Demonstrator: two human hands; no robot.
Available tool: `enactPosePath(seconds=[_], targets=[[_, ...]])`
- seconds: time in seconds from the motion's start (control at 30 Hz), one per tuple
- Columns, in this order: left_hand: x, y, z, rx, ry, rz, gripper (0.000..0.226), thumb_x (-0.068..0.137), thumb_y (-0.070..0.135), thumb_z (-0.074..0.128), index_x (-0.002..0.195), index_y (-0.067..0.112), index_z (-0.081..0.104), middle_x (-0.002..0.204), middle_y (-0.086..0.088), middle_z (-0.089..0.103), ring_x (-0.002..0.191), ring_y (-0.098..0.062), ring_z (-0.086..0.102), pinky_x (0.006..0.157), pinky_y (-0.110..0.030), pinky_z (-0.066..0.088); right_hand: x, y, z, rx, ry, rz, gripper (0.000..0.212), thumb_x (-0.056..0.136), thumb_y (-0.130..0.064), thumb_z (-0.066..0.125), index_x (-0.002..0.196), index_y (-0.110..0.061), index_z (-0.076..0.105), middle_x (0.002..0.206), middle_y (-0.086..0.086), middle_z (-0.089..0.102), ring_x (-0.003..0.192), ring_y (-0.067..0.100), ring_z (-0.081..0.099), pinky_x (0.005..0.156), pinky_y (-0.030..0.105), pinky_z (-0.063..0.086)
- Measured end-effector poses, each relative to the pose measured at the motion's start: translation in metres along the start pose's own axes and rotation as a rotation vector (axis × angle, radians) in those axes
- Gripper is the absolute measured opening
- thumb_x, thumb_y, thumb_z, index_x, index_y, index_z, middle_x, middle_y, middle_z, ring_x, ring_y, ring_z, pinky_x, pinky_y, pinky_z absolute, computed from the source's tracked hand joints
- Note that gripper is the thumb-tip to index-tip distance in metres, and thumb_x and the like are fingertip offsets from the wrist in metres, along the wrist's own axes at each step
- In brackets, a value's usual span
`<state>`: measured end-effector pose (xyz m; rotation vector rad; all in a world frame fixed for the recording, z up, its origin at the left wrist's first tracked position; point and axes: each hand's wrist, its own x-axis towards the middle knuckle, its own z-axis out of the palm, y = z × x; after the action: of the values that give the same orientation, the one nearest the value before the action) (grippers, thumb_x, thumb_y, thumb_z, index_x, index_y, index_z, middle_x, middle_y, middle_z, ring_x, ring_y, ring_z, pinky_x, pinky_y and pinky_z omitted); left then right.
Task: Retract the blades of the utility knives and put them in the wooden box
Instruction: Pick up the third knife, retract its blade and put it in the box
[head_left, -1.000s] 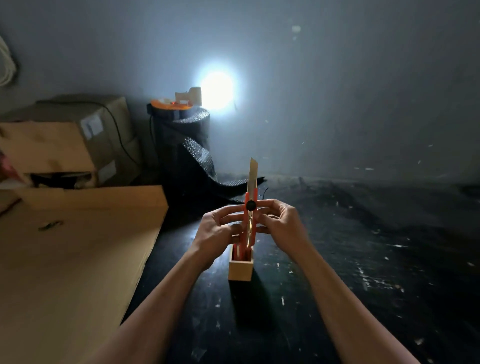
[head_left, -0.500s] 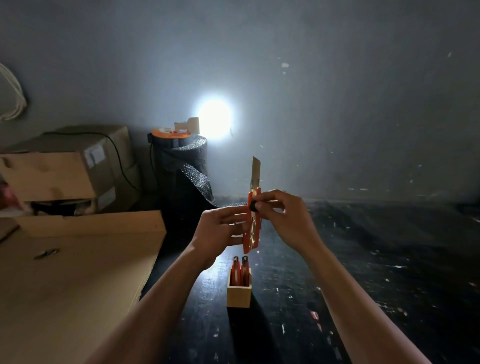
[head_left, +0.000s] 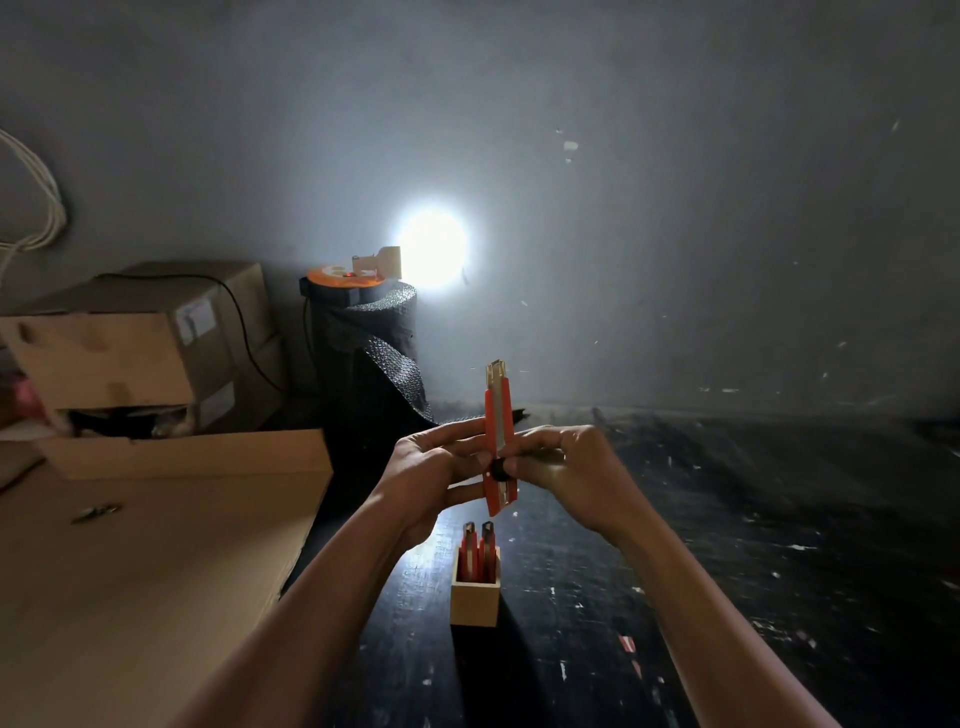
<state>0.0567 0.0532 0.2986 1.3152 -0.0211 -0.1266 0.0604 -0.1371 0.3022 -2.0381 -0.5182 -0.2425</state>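
Observation:
I hold an orange utility knife (head_left: 497, 415) upright above the dark table. My left hand (head_left: 427, 473) grips its body from the left. My right hand (head_left: 563, 462) holds it from the right, thumb on the black slider knob, which sits low on the handle. Only a short stub of blade shows at the knife's top. Below the hands stands a small wooden box (head_left: 475, 597) with two orange utility knives (head_left: 478, 553) upright in it, blades drawn in.
A large cardboard sheet (head_left: 145, 561) covers the left side. Cardboard boxes (head_left: 135, 353) are stacked at the back left. A black bubble-wrap roll (head_left: 371, 358) with an orange reel on top stands by the wall, with a bright lamp (head_left: 431, 249) behind it.
The long exposed blade has slid down into the handle as the black knob moved from high to low. The knife and both hands rose away from the box.

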Motion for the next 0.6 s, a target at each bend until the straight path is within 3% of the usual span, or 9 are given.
enactPosePath(seconds=[0.2,0.33,0.43,0.53,0.6], targets=[[0.000,0.003,0.003,0.034,0.029,0.055,0.036,0.088,-0.015,0.065,0.107,0.012,0.079,0.103,-0.013,0.083,0.094,-0.033,0.080,0.080,-0.048,0.064,-0.006,0.002,0.006,-0.021,0.011,-0.004,0.013,0.090,-0.011,0.074,0.102,-0.014,0.079,0.094,-0.009,0.078,0.087,-0.001,0.075,0.086,0.015,0.058],[0.005,0.007,0.002,0.064,0.042,0.125,0.042,0.088,-0.014,0.064,0.122,0.009,0.075,0.110,-0.014,0.081,0.100,-0.035,0.078,0.086,-0.049,0.063,-0.010,0.000,0.014,0.038,0.097,-0.009,0.016,0.088,-0.023,0.078,0.098,-0.034,0.071,0.094,-0.024,0.073,0.090,-0.011,0.070,0.077,0.005,0.053],[0.005,0.011,0.003,0.103,0.016,0.159,0.043,0.089,-0.015,0.063,0.120,0.011,0.077,0.110,-0.013,0.081,0.100,-0.032,0.079,0.083,-0.045,0.063,-0.010,-0.001,0.020,0.005,0.110,-0.011,0.020,0.086,-0.033,0.078,0.100,-0.044,0.069,0.097,-0.030,0.073,0.098,-0.008,0.070,0.086,0.014,0.052],[0.005,0.009,0.002,0.126,0.020,0.167,0.043,0.089,-0.015,0.062,0.121,0.010,0.076,0.109,-0.013,0.081,0.099,-0.032,0.079,0.084,-0.045,0.063,-0.010,-0.002,0.020,-0.015,0.092,-0.021,0.028,0.091,-0.026,0.074,0.100,-0.052,0.066,0.093,-0.040,0.069,0.096,-0.016,0.067,0.083,0.009,0.048],[0.005,0.007,0.000,0.133,0.022,0.174,0.042,0.090,-0.013,0.063,0.121,0.011,0.076,0.110,-0.014,0.081,0.100,-0.034,0.079,0.087,-0.049,0.062,-0.012,-0.001,0.019,0.040,0.116,-0.016,0.030,0.090,-0.022,0.076,0.103,-0.046,0.064,0.090,-0.041,0.068,0.092,-0.017,0.067,0.075,0.004,0.049]])
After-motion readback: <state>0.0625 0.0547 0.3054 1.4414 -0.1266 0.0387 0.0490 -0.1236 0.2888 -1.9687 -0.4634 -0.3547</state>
